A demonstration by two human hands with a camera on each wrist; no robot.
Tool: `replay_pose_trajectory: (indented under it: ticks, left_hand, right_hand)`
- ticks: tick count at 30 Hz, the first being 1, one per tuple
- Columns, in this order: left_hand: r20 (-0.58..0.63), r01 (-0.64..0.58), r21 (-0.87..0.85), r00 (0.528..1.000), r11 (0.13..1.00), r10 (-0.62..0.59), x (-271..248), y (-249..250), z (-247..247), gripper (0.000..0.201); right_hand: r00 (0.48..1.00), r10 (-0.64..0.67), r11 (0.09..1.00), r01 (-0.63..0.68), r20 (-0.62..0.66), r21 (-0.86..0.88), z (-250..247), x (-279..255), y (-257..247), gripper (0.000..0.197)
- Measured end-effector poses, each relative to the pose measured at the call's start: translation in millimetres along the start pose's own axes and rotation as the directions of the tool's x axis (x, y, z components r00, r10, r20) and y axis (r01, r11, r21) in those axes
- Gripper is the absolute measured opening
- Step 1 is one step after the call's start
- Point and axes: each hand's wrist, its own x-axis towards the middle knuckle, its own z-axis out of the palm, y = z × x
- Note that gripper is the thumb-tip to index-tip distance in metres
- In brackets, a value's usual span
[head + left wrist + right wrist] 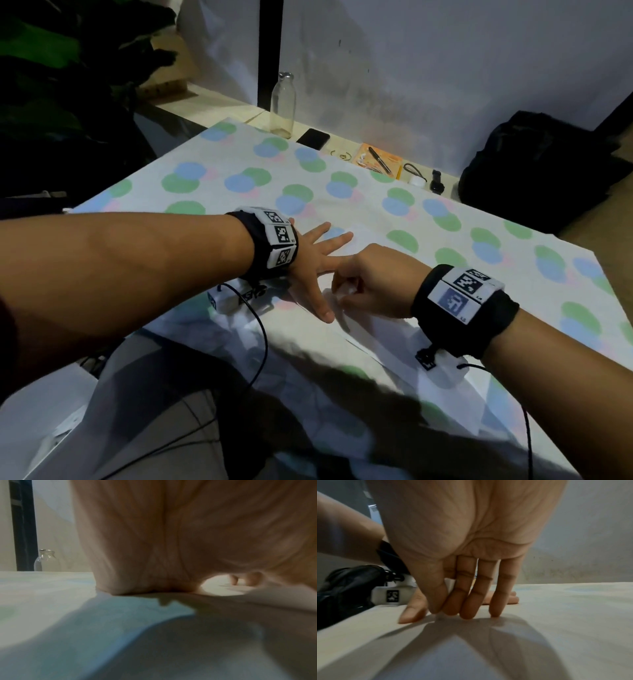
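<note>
Head view: left hand (308, 262) presses flat on the paper (383, 337); right hand (373, 282) pinches its edge (dotted tablecloth (342, 178) stretches beyond).

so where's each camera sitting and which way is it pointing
Head: above, facing down at the paper; left hand, right hand, both forearms show.
Left wrist: low on the tablecloth, along the left hand's palm.
Right wrist: low, along the right hand's fingertips onto the paper.
Head and left wrist share the glass bottle.
</note>
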Motion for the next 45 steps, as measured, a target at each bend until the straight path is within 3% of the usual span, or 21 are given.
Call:
replay_pose_trajectory:
  ticks: [4,8,10,13,16,20,22,27,33,35,39,45]
  left_hand:
    - [0.008,0.012,-0.004,1.000,1.000,-0.012,0.3,0.8,-0.5,0.128]
    - [0.040,0.029,0.031,0.999,0.999,-0.030,-2.2,6.1,-4.7,0.117]
    - [0.050,0.037,0.038,0.998,0.999,-0.038,-3.8,6.4,-4.8,0.113]
    - [0.012,0.022,0.016,1.000,1.000,-0.022,-2.6,4.4,-2.6,0.122]
    - [0.012,0.027,0.021,1.000,0.999,-0.028,-1.8,3.7,-1.3,0.127]
    - [0.030,0.035,0.047,0.999,0.998,-0.037,-4.0,8.9,-4.4,0.112]
    - [0.026,0.040,0.050,0.999,0.998,-0.041,-5.3,8.6,-4.1,0.109]
    - [-0.012,0.025,0.016,1.000,1.000,-0.024,-4.4,5.9,0.3,0.124]
    - [0.039,0.053,0.026,0.998,0.998,-0.054,-6.8,10.8,-5.2,0.112]
    - [0.020,0.043,0.040,0.999,0.998,-0.044,-7.8,10.9,-3.9,0.112]
    - [-0.018,0.024,0.043,1.000,0.999,-0.023,-7.9,9.2,-2.4,0.121]
    - [0.029,0.045,0.030,0.999,0.999,-0.046,-7.8,12.5,-5.8,0.110]
  right_hand:
    - [0.994,-0.029,0.998,0.034,0.101,-0.052,-1.3,-10.4,-1.6,0.013]
    - [0.998,0.027,0.999,-0.029,-0.057,-0.037,-5.1,7.7,-3.8,0.007]
    - [0.996,0.023,1.000,-0.025,-0.090,-0.018,-4.3,11.7,-5.9,0.014]
    - [1.000,0.012,1.000,-0.012,0.009,-0.018,1.0,-2.0,-4.8,0.005]
    - [0.998,0.015,0.999,-0.013,0.062,-0.033,1.2,-10.1,-5.4,0.011]
    - [0.996,0.063,0.997,-0.067,-0.068,-0.046,-3.6,10.1,-7.1,0.005]
    - [0.993,0.063,0.998,-0.064,-0.098,-0.005,-1.5,13.0,-3.5,0.016]
    - [0.996,0.032,0.999,-0.028,0.087,-0.042,0.7,-7.5,-7.2,0.018]
    - [0.991,0.130,0.989,-0.133,-0.042,-0.069,-4.1,25.0,-5.3,0.020]
    - [0.994,0.105,0.991,-0.105,-0.004,-0.085,-0.4,17.9,-8.8,0.007]
    - [0.988,0.034,0.997,-0.024,0.151,-0.072,-5.3,-0.6,-15.5,0.020]
    - [0.987,0.154,0.986,-0.157,-0.053,-0.061,-3.8,27.6,-5.0,0.006]
